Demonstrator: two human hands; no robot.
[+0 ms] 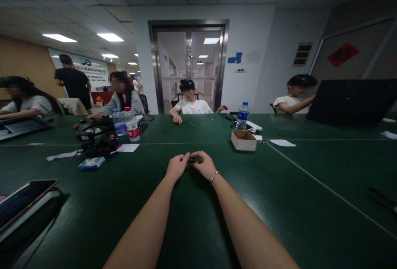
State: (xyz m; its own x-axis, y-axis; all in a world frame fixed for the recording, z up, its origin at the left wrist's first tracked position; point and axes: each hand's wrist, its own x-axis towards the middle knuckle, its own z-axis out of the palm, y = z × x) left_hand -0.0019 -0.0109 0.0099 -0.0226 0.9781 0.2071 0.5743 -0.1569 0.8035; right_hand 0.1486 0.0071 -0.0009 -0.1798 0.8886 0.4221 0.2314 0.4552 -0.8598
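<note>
Head view: the small dark object (192,160) lies left of the open box (243,144) and nearer the wearer; whether it touches the desk (192,223) cannot be told. It sits directly between the fingers of the left hand (176,167) and the right hand (204,164), its longer side seeming to run crosswise from one to the other. Both hands' fingers appear pinched on its ends, so neither is clearly nearer. A blue-capped bottle (242,116) stands upright just behind the box.
</note>
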